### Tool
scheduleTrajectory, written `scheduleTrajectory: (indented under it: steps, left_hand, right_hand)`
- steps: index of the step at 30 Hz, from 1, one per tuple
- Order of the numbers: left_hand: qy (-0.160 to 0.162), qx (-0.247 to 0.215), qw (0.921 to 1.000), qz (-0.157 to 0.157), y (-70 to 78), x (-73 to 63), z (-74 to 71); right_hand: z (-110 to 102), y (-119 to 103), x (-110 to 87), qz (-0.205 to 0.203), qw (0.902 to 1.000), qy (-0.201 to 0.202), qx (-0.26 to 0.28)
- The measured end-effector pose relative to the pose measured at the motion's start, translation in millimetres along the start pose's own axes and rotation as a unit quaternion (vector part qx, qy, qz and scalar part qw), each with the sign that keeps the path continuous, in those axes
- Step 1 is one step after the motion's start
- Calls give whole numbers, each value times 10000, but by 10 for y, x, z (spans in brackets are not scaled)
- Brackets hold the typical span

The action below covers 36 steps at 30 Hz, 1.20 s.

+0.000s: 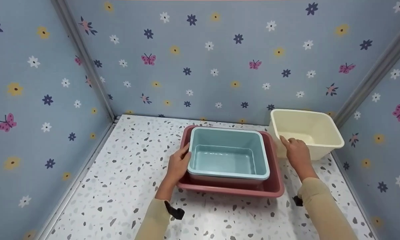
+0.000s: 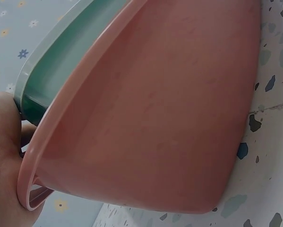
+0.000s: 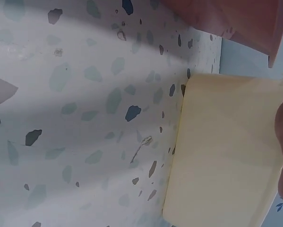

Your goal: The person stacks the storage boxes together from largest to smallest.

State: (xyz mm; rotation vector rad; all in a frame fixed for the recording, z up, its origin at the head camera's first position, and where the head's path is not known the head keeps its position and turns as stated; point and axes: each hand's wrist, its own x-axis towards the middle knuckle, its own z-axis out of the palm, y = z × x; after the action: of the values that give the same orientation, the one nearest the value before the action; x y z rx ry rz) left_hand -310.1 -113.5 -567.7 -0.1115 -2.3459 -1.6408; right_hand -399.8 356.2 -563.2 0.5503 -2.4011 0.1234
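A light blue plastic basin (image 1: 227,137) sits inside a larger red basin (image 1: 276,166) on the speckled tabletop. A reddish-brown wall shows under the blue rim; whether it is another basin I cannot tell. At the left side, my left hand (image 1: 179,164) grips the blue basin's rim. The left wrist view shows a finger under that rim, just above the red rim (image 2: 80,80). To the right stands a cream basin (image 1: 304,121), bare inside. My right hand (image 1: 297,154) holds its near rim, fingers over the edge; the right wrist view shows only part of this hand.
Flower-and-butterfly panels (image 1: 200,60) wall in the back and both sides of the white speckled table (image 1: 120,173). Grey metal posts (image 1: 83,56) stand at the back corners. The cream basin is close to the back right corner.
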Motion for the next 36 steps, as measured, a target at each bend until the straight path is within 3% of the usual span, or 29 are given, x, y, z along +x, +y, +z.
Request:
scheduleTrajectory:
  steps: [13,36]
  left_hand:
    - [-16,-149,9998,-95,-1,6,-4]
    - [-52,-224,9994,-240,15,6,0]
  right_hand:
    - [-107,-95,-47,208,9982,-558,7]
    - [-306,-235,-190,71,9974,-696,-160]
